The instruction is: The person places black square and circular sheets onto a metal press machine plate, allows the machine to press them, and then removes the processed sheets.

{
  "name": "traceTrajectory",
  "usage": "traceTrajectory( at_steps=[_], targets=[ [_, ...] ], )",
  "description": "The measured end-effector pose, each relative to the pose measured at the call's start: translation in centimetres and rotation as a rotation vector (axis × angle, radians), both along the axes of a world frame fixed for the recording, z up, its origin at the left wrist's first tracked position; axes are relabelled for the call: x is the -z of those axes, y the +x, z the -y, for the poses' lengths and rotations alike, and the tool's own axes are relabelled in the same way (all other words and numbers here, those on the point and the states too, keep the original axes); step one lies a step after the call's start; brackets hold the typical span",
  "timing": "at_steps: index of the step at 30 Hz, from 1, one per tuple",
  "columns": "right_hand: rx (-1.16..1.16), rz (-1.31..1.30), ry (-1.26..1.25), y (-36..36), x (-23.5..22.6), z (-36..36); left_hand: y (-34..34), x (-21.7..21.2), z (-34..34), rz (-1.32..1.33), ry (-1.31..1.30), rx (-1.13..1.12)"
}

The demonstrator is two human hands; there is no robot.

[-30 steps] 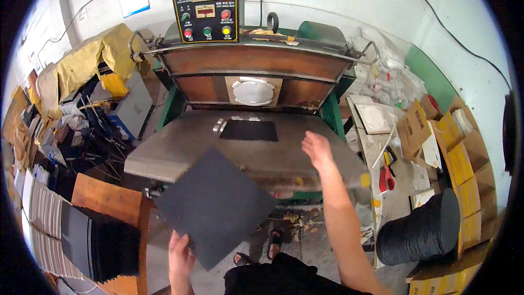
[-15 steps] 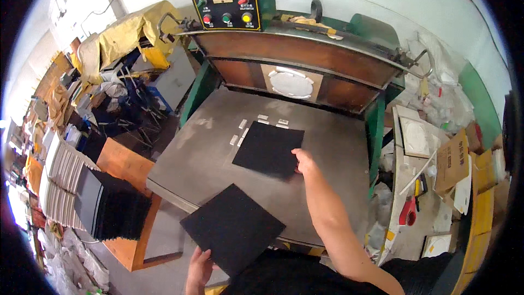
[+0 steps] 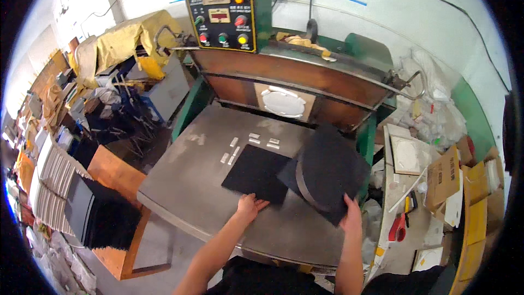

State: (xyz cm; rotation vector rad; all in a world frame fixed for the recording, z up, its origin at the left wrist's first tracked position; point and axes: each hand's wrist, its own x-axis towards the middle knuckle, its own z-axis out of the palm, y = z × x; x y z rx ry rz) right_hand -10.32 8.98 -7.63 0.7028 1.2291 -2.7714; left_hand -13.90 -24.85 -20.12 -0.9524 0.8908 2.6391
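A flat black sheet (image 3: 257, 170) lies on the grey press table, beside several small white blocks (image 3: 233, 142). At its near edge is my left hand (image 3: 250, 206), its fingers closed on the edge. Over the table's right side, a second black sheet (image 3: 341, 166) is raised and tilted, with a curved grey line showing across it. My right hand (image 3: 350, 216) grips its near right edge. The second sheet's left corner overlaps or lies close to the first sheet; contact between them is unclear.
Behind the table stands the press's raised brown plate (image 3: 229, 90), bearing a white ring-shaped form (image 3: 284, 102). A control panel (image 3: 221, 11) hangs above. At left, black sheets (image 3: 112, 207) are stacked on a wooden stand (image 3: 114, 166). Red-handled scissors (image 3: 398, 228) lie on the right bench.
My left hand has brought its black sheet from the lower left onto the table beside the white blocks. My right hand has moved the other sheet rightward and lifted it. The view has shifted slightly.
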Motion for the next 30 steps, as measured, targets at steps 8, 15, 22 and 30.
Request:
traceTrajectory(
  at_steps=[8, 15, 22, 30],
  targets=[
    [0.323, 0.247, 0.215, 21.4, 10.2, -9.4, -0.2, -2.4, 0.0, 0.011, -0.612, 0.525],
    [0.258, 0.214, 0.296, 20.8, 1.6, -1.7, -7.0, -2.6, -9.5, -0.638, -2.133, 0.698],
    [0.375, 0.022, 0.273, 23.5, -6.0, 2.6, -8.3, 0.0, -8.9, -0.540, -2.079, 0.842],
    [0.587, 0.128, 0.289, 28.0, -5.7, 8.4, 5.2, -14.1, -7.8, -0.420, 0.145, 1.347]
  ],
)
